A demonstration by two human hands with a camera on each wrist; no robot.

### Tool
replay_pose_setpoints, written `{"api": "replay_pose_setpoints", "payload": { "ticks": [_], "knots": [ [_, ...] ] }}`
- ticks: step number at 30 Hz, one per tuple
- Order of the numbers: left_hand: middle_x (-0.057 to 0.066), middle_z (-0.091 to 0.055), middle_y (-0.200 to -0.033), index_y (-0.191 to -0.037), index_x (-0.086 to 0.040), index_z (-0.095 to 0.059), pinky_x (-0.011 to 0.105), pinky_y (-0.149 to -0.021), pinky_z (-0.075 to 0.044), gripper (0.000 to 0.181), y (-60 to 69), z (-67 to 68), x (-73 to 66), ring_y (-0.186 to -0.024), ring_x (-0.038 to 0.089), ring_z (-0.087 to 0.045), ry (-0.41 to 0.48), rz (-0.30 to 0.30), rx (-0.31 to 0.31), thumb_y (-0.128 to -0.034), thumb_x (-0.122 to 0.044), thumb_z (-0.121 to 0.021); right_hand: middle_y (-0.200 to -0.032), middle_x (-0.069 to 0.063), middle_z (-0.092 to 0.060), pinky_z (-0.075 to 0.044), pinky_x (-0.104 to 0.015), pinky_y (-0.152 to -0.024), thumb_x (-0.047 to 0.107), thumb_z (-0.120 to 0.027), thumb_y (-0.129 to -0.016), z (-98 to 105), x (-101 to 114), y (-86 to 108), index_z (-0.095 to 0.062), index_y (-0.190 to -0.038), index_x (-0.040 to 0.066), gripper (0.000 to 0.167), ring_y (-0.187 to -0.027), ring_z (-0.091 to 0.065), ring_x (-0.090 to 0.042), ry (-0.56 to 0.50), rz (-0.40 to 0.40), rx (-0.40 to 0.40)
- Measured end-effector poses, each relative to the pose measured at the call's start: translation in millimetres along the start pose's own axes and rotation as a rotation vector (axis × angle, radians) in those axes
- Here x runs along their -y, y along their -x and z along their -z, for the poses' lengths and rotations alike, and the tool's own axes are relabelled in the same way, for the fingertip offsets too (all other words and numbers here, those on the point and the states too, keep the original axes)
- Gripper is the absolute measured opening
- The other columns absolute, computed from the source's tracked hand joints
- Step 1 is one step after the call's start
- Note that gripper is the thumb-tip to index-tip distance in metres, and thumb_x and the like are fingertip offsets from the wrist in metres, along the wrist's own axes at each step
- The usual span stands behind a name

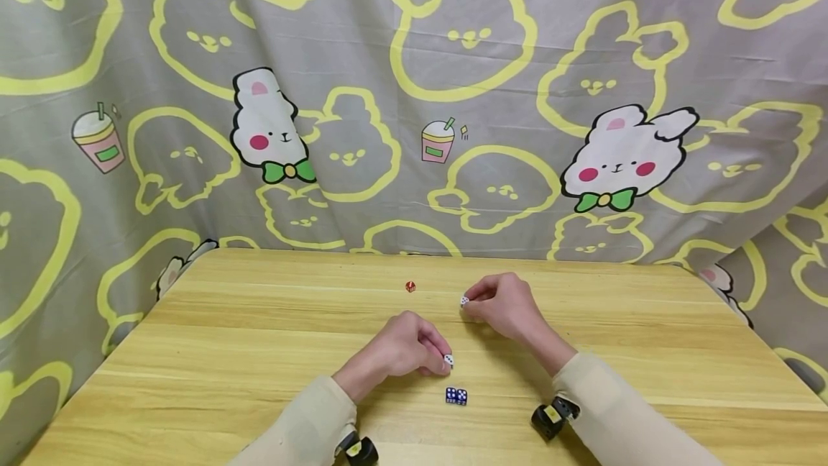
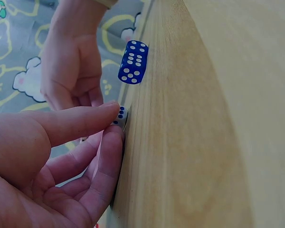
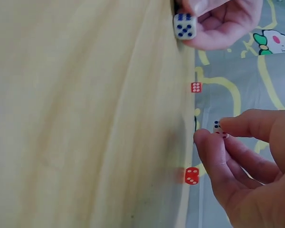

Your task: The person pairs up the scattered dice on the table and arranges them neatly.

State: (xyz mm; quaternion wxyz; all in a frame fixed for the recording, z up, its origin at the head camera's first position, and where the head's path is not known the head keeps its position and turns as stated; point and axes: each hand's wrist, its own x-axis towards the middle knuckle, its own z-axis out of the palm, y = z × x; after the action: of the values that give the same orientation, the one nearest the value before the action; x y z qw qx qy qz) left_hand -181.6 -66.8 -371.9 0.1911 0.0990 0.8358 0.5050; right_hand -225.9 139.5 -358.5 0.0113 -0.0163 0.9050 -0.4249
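Pinching white die (image 1: 448, 360) with left hand (image 1: 404, 347). Gripping second white die (image 1: 464, 301) likewise with right hand (image 1: 507, 304), closer to far edge of table (image 1: 162, 351). Note blue dice (image 1: 451, 395), two, touching side by side, farther from far edge than either hand. Note also red dice (image 3: 196, 87), two in right-wrist view; in head view, one near far edge, left of right hand.

White die (image 3: 185, 26) in left hand (image 1: 406, 347): smooth plastic
Table (image 1: 226, 351) beneath: smooth wood
Curtain (image 1: 362, 56) beyond: creased, matt cloth
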Motion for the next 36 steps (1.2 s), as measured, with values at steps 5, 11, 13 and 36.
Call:
{"api": "replay_pose_setpoints", "payload": {
  "ticks": [5,11,13,36],
  "knots": [
    [0.002,-0.075,-0.074,-0.086,-0.007,-0.078,0.026,-0.063,-0.055,0.014,-0.4,-1.1,-0.4,-0.066,0.012,-0.065,-0.011,-0.002,0.004,-0.0793,-0.002,-0.089,-0.088,-0.001,-0.077,-0.050,-0.028,-0.069,0.014,-0.087,-0.084,5,-1,11.5,-0.081,-0.091,0.013,0.009,-0.078,-0.065,-0.014,-0.025,-0.008,0.047],
    [0.002,-0.075,-0.075,-0.086,-0.007,-0.078,0.027,-0.063,-0.056,0.014,-0.5,-0.2,-0.3,-0.066,0.012,-0.066,-0.014,-0.010,0.006,-0.0799,-0.002,-0.089,-0.082,-0.001,-0.074,-0.049,-0.029,-0.069,0.015,-0.087,-0.084,8,0,25.8,-0.080,-0.088,0.014,0.008,-0.077,-0.062,-0.016,-0.013,-0.019,0.094],
    [0.002,-0.075,-0.075,-0.086,-0.007,-0.078,0.026,-0.063,-0.055,0.014,-0.6,-0.4,-0.2,-0.066,0.012,-0.066,-0.014,-0.008,0.004,-0.0798,-0.002,-0.089,-0.081,0.000,-0.072,-0.049,-0.029,-0.068,0.015,-0.088,-0.084,8,-1,30.2,-0.080,-0.088,0.014,0.009,-0.077,-0.061,-0.016,-0.007,-0.016,0.114],
    [0.003,-0.074,-0.074,-0.086,-0.007,-0.078,0.027,-0.063,-0.056,0.015,-0.1,-1.0,0.2,-0.065,0.012,-0.066,-0.015,-0.010,-0.004,-0.0789,0.000,-0.089,-0.074,-0.001,-0.070,-0.050,-0.028,-0.061,0.007,-0.087,-0.078,-2,-6,53.9,-0.079,-0.086,0.010,0.011,-0.069,-0.061,-0.015,-0.063,0.016,0.275]
  ]
}}
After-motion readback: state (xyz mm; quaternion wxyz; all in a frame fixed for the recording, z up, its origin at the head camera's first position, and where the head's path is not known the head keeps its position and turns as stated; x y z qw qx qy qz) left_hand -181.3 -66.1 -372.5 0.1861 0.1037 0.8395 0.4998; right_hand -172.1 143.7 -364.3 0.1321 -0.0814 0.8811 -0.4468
